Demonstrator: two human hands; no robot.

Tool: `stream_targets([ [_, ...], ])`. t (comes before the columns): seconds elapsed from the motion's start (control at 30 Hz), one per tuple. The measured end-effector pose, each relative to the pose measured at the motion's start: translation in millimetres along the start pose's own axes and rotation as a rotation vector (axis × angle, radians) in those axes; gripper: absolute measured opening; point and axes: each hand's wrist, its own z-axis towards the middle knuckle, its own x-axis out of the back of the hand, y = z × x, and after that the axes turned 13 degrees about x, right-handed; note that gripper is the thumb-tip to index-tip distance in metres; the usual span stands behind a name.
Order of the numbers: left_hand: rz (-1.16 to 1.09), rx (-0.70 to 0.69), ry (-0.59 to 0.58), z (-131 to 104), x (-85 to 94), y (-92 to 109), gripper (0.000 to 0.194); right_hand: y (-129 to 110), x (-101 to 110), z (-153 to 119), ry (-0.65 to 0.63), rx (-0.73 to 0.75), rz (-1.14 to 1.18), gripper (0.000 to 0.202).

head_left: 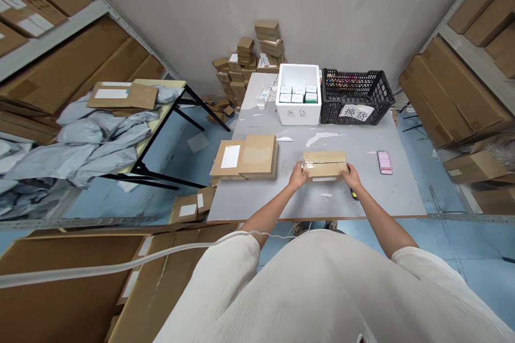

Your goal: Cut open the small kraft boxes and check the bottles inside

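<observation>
A small taped cardboard box (325, 165) is held over the grey table (257, 201), with a dark slit along its upper face and a white label on its near side. My left hand (298, 174) grips its left end, and my right hand (351, 176) grips the right end. Beside my right hand lies a yellow and black tool (354, 194), partly hidden. To the left of the box, larger flat cardboard boxes (259, 155) rest on the table, one with a white label (230, 156).
A white bin (299, 115) with small boxes and a black crate (356, 99) stand at the table's back. A phone (384, 162) lies at the right. Stacked boxes (269, 37) stand behind, grey bags (100, 139) at left, and a white cable (161, 253) crosses below.
</observation>
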Motion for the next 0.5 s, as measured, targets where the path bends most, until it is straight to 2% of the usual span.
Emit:
stream_targets([
  [0.1,0.150,-0.067,0.105,-10.0,3.9,4.6,0.066,3.7,-1.3,-4.3,0.003,-0.017,0.019,0.067],
  [0.17,0.265,-0.163,0.160,-18.2,6.4,11.5,0.059,4.1,-1.2,-5.0,0.000,0.007,0.017,0.065],
  [0.23,0.394,-0.301,0.129,-26.7,7.8,18.3,0.053,3.2,-0.9,-5.0,0.002,0.039,-0.007,0.064],
  [0.33,0.569,-0.455,0.044,-37.6,8.3,23.9,0.053,-1.1,-1.6,-6.0,0.007,0.048,-0.050,0.063],
  [0.4,0.628,-0.478,0.035,-42.3,8.9,24.6,0.050,-7.3,-3.6,-8.1,0.001,0.043,-0.064,0.062],
  [0.5,0.623,-0.435,0.067,-45.9,12.4,23.8,0.037,-22.7,-8.7,-12.3,-0.004,0.055,-0.085,0.061],
])
